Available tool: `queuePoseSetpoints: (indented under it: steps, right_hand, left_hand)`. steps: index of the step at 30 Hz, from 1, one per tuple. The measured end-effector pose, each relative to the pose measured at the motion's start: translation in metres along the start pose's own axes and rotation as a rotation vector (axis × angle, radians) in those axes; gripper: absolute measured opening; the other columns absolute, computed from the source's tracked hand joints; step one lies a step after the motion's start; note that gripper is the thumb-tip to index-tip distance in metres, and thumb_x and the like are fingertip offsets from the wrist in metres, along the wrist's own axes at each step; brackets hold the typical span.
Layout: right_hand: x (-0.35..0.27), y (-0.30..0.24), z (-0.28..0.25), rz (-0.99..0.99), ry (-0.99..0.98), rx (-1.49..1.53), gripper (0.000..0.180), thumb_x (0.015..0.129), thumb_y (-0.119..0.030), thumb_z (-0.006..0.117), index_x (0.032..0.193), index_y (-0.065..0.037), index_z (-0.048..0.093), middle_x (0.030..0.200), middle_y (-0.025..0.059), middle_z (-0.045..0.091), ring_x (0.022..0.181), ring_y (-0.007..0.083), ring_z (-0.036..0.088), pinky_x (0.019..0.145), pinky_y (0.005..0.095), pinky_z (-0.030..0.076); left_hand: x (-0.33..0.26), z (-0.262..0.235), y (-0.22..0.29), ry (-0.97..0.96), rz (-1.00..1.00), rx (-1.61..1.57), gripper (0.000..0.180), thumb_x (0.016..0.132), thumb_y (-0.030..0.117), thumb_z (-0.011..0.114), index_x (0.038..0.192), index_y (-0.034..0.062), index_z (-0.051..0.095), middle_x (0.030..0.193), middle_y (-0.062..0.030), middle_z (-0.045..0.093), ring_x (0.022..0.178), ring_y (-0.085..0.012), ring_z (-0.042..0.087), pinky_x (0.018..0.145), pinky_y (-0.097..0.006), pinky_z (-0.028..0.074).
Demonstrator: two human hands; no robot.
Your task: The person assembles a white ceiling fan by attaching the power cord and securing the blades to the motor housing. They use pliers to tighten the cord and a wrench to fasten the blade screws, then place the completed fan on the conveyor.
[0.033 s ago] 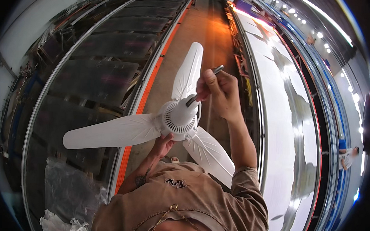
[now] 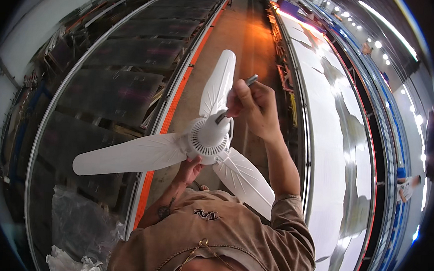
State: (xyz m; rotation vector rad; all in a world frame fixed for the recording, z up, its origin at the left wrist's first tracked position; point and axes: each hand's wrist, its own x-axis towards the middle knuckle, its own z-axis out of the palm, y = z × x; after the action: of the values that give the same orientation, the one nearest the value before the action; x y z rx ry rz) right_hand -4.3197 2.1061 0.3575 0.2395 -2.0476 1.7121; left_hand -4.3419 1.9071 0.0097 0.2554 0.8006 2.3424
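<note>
A white three-bladed ceiling fan point(image 2: 210, 139) is in front of my chest, its vented motor housing and cone-shaped hub facing up. One blade points ahead, one to the left, and one back to the right beside my sleeve. My left hand point(image 2: 190, 170) grips the near side of the motor housing from below, with its thumb on the rim; the other fingers are mostly hidden. My right hand point(image 2: 253, 105) is closed round a slim grey metal rod point(image 2: 251, 80). The rod's lower end reaches the tip of the hub; I cannot tell whether it sits inside.
A long rack of dark panels point(image 2: 126, 95) runs along the left, edged by an orange strip point(image 2: 179, 95). Crumpled clear plastic point(image 2: 82, 221) lies at the lower left. To the right stretches a long shiny white surface point(image 2: 325, 155). A person point(image 2: 406, 186) stands far right.
The fan and my right hand have shifted very slightly left in the picture. Both holds stay the same.
</note>
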Motion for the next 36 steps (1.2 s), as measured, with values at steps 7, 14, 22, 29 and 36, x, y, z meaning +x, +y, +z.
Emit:
queuePoseSetpoints:
  steps: [7, 14, 22, 29, 36]
  right_hand:
    - [0.194, 0.123, -0.006, 0.098, -0.208, -0.007, 0.045, 0.110, -0.034, 0.057, 0.087, 0.004, 0.066, 0.073, 0.0067, 0.068, 0.064, 0.0135, 0.070, 0.059, 0.0265, 0.056]
    - [0.380, 0.206, -0.034, 0.017, -0.289, -0.134, 0.048, 0.109, -0.034, 0.060, 0.081, 0.005, 0.065, 0.068, 0.0069, 0.068, 0.063, 0.0132, 0.071, 0.057, 0.0293, 0.055]
    - [0.549, 0.313, -0.112, -0.049, -0.215, -0.202, 0.050, 0.110, -0.036, 0.058, 0.078, 0.002, 0.065, 0.066, 0.0075, 0.067, 0.061, 0.0148, 0.069, 0.056, 0.0323, 0.052]
    - [0.706, 0.435, -0.224, -0.135, -0.281, -0.166, 0.055, 0.110, -0.041, 0.054, 0.076, 0.001, 0.063, 0.062, 0.0096, 0.063, 0.056, 0.0184, 0.063, 0.055, 0.0367, 0.048]
    - [0.869, 0.570, -0.335, -0.160, -0.297, -0.141, 0.064, 0.106, -0.045, 0.059, 0.066, 0.005, 0.055, 0.061, 0.0236, 0.051, 0.057, 0.0432, 0.055, 0.055, 0.0475, 0.043]
  left_hand:
    - [0.170, -0.029, 0.049, 0.083, -0.010, 0.025, 0.058, 0.103, 0.030, 0.069, 0.150, 0.0079, 0.044, 0.139, -0.0110, 0.063, 0.126, -0.0266, 0.065, 0.104, -0.044, 0.057]
    - [0.341, -0.005, 0.114, -0.013, -0.271, 0.522, 0.042, 0.104, 0.023, 0.069, 0.134, -0.0051, 0.060, 0.124, -0.0159, 0.072, 0.112, -0.0205, 0.071, 0.101, -0.036, 0.056]
    - [0.598, 0.065, 0.232, 0.090, 0.738, 1.041, 0.036, 0.104, 0.010, 0.063, 0.135, -0.0072, 0.058, 0.128, -0.0205, 0.067, 0.120, -0.0288, 0.065, 0.106, -0.041, 0.048]
    - [0.862, 0.056, 0.224, -0.084, 0.663, 1.348, 0.046, 0.108, 0.023, 0.054, 0.143, -0.0065, 0.050, 0.130, -0.0230, 0.061, 0.120, -0.0309, 0.061, 0.104, -0.040, 0.046]
    - [1.101, 0.079, 0.188, -0.124, 0.677, 1.254, 0.050, 0.106, 0.037, 0.060, 0.135, -0.0036, 0.054, 0.123, -0.0173, 0.063, 0.115, -0.0303, 0.062, 0.099, -0.041, 0.047]
